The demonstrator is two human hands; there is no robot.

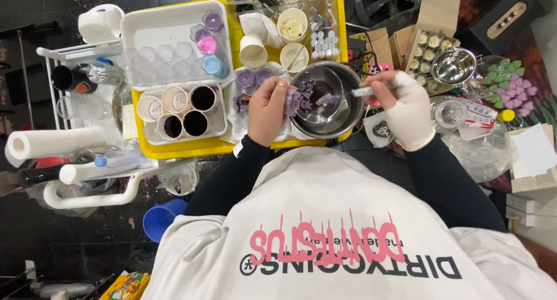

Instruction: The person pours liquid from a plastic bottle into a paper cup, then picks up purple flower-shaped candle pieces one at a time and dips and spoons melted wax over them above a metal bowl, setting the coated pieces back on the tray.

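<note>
The yellow tray (174, 150) is carrying a white tub (152, 28) of small moulds and a steel bowl (342, 115) at its near right corner. Over that bowl, the left hand (268, 110) is curling its fingers around a purple mould (293, 101), while the wrapped right hand (406, 110) is pinching a thin tool (364, 92). Wax is apparently being scraped out; the next stroke probably needs the mould kept steady above the bowl.

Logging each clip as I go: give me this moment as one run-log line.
left hand: holds purple mould piece | right hand, white-wrapped: holds thin tool | both over round steel bowl | on yellow tray
</note>
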